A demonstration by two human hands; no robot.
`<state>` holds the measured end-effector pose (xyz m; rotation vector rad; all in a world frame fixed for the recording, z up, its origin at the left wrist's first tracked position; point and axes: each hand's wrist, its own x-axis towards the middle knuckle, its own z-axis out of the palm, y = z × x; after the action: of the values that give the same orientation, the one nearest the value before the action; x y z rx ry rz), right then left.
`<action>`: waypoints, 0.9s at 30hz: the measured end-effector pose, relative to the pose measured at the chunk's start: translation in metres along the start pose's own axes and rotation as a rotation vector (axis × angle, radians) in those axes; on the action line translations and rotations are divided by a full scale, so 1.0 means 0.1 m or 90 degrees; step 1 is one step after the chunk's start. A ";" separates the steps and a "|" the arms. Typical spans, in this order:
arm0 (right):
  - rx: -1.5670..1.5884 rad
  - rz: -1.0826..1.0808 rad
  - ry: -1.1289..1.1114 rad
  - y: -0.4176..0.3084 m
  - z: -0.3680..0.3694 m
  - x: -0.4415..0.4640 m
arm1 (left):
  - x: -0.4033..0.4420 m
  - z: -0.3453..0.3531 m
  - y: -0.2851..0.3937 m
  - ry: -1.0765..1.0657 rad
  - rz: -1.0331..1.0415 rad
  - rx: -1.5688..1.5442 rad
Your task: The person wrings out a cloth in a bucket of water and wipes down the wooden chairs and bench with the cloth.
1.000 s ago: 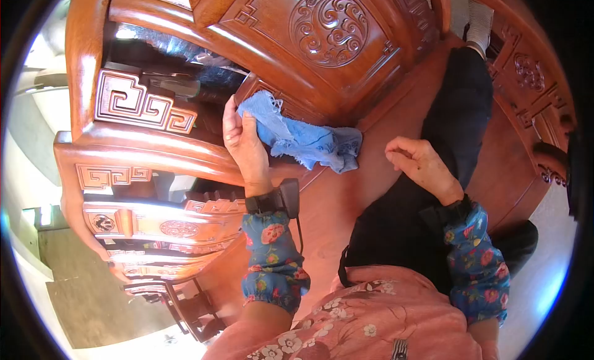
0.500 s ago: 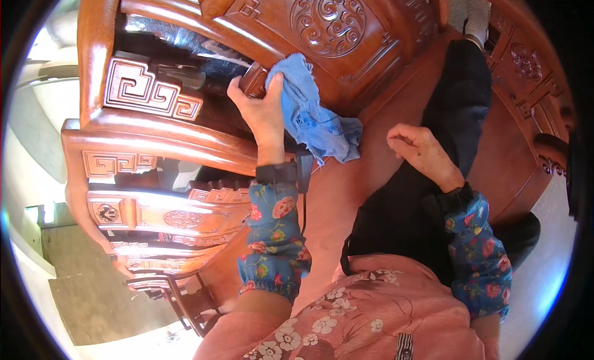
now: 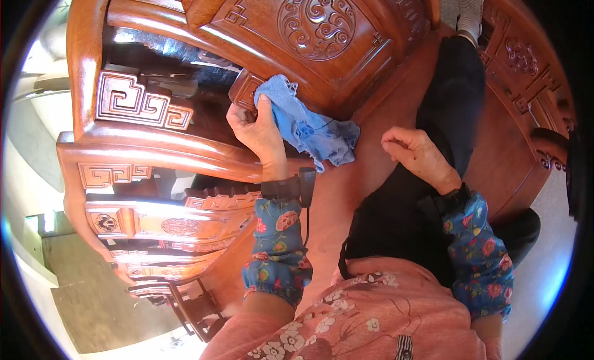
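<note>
Head view: right hand point(image 3: 422, 157) above dark trousers point(image 3: 396, 221), curled loosely, impossible to tell whether touching at the tips. Next, left hand point(image 3: 262, 136) by carved block point(image 3: 243, 86), clamped on cloth point(image 3: 309, 131), thumb on top. Best: gather loose tail, press evenly into corners. Beyond, round carving point(image 3: 317, 23).

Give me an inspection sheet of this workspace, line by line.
Surface: smooth reddish-brown wooden seat.
Job's things: frayed blue fabric cloth, bunched, at the carved glossy brown wooden backrest; exact contact hidden.
Clutter: nothing seen.
Hands: bare left hand holds the cloth, thumb on top, fingers partly hidden; bare right hand, fingers curled, holds nothing visible, over the black fabric trouser leg.
Cables: thin black cord beside the blue flowered fabric left sleeve.
Surroundings: more carved reddish-brown wooden furniture to the left.
</note>
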<state>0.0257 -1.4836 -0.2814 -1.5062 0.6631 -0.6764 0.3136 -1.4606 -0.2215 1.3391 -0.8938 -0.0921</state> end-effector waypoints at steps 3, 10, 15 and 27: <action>0.003 0.010 -0.001 0.03 0.04 0.01 | 0.05 0.03 0.05 0.034 -0.049 -0.010; -0.039 0.035 -0.025 0.01 0.01 0.03 | 0.24 -0.17 0.00 -0.068 -0.272 -0.027; -0.022 0.016 -0.010 0.02 0.02 0.02 | 0.18 -0.07 0.09 -0.059 -0.380 -0.161; 0.012 -0.016 0.013 0.08 0.01 -0.03 | 0.04 0.13 -0.03 0.122 -0.083 -0.030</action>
<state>0.0244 -1.4807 -0.2895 -1.4938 0.6513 -0.7165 0.3100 -1.4736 -0.2220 1.3369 -0.6385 -0.0836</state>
